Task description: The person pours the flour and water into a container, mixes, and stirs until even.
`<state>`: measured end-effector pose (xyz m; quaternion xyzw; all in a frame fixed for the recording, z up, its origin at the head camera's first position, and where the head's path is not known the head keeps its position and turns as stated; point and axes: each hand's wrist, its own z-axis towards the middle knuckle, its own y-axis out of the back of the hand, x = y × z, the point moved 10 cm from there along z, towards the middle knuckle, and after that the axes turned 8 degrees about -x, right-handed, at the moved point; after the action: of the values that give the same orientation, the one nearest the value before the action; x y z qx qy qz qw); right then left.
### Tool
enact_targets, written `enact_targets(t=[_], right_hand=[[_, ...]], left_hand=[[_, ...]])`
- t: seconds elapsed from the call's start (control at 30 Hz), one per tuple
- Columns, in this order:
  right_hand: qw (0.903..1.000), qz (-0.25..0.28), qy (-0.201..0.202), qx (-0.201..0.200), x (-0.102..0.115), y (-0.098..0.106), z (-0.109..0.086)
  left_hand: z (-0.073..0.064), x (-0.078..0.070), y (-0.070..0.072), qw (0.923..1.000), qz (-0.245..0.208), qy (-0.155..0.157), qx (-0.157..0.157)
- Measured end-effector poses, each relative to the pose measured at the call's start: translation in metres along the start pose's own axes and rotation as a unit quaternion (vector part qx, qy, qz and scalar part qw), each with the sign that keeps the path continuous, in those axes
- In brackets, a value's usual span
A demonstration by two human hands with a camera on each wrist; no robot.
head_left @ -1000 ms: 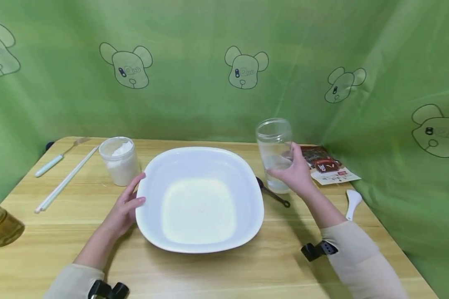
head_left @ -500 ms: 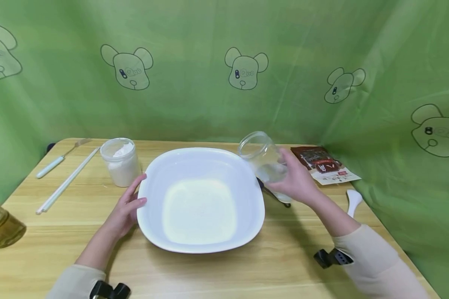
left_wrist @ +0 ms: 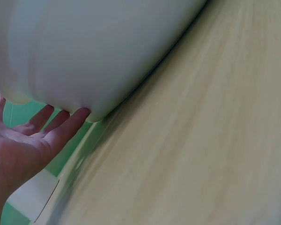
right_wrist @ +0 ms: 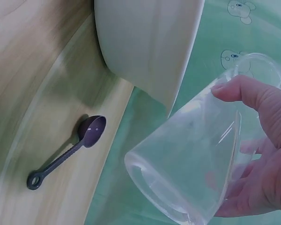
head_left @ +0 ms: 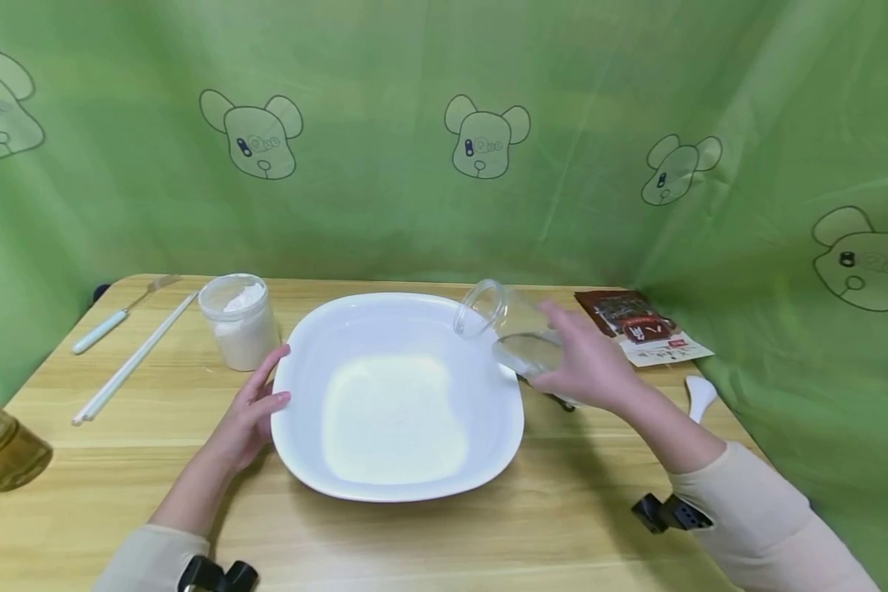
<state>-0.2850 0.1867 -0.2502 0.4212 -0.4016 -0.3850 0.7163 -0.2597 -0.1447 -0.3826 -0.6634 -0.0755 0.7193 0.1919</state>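
The pale wood table (head_left: pixel 444 547) bears the white basin (head_left: pixel 395 419), with a dark spoon (right_wrist: pixel 65 154) lying just beside the basin's right side. Farther right of the basin lie a dark red and white packet (head_left: pixel 644 325), toward its far side, and a white paddle (head_left: pixel 699 395). Left of the basin, a jar (head_left: pixel 242 333) of white powder stands nearest to it, two pale sticks (head_left: pixel 136 358) and a blue-handled fork (head_left: pixel 102 330) lie farther out, and well apart from it stands an amber bottle (head_left: pixel 7 452), partly out of view.
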Motion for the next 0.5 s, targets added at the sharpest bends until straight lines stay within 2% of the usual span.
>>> enact_targets(t=[0.2,0.5], right_hand=[[0.9990,-0.039,0.021,0.003,0.006,0.001,0.000],[0.9956,-0.088,0.034,0.006,0.014,0.000,0.003]], left_hand=[[0.002,-0.001,-0.002,0.9994,-0.011,-0.020,0.026],[0.000,-0.002,-0.001,1.0000,-0.006,0.000,-0.003]])
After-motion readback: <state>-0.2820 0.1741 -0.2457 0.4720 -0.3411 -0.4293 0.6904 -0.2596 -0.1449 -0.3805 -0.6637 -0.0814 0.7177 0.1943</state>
